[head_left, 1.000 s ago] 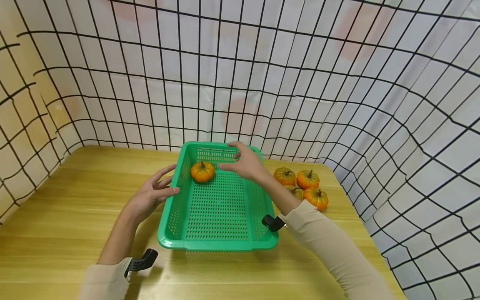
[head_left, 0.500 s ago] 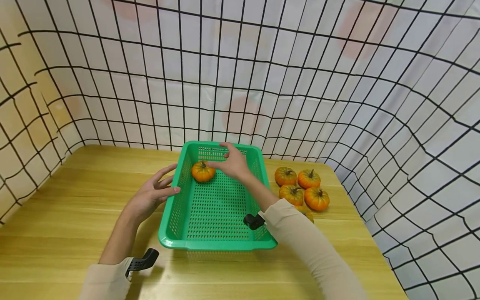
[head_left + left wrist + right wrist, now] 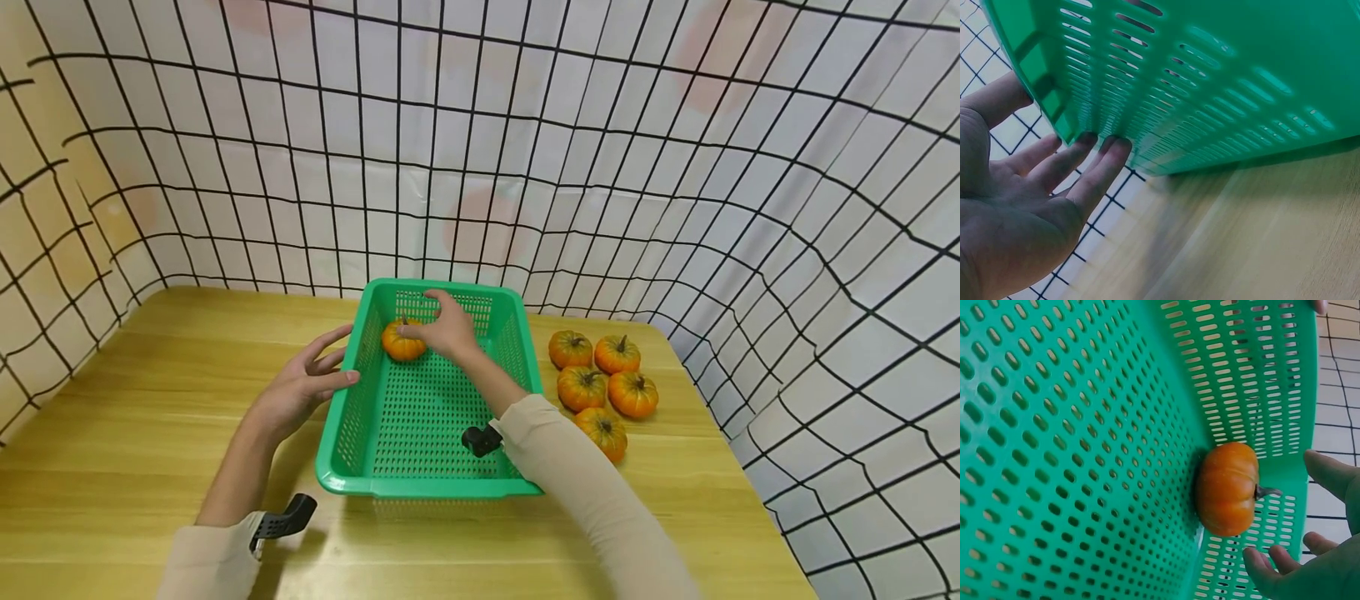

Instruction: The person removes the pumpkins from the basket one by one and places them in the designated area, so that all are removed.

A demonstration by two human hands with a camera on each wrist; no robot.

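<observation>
A small orange pumpkin (image 3: 396, 343) sits in the far left corner of a green perforated plastic basket (image 3: 435, 488). My right hand (image 3: 450, 335) reaches over the basket, its thumb in front of the pumpkin in the head view. In the right wrist view, the fingers (image 3: 1260, 570) are spread around the stem side of the pumpkin (image 3: 1225, 494), with a gap between them and its skin. My left hand (image 3: 294, 398) rests at the basket's left side, thumb on the rim. From the left wrist, its extended fingers (image 3: 1100, 172) appear against the outer wall.
Several more pumpkins (image 3: 581, 388) stand grouped on the wooden table (image 3: 135, 433), right of the basket. A black wire grid (image 3: 480, 183) over pale cloth encloses the back and sides. Each sleeve carries a black wrist camera mount (image 3: 285, 521).
My right hand has moved left across the basket, up to the pumpkin inside. More of the pumpkins on the right have come into sight. My left hand stays in place.
</observation>
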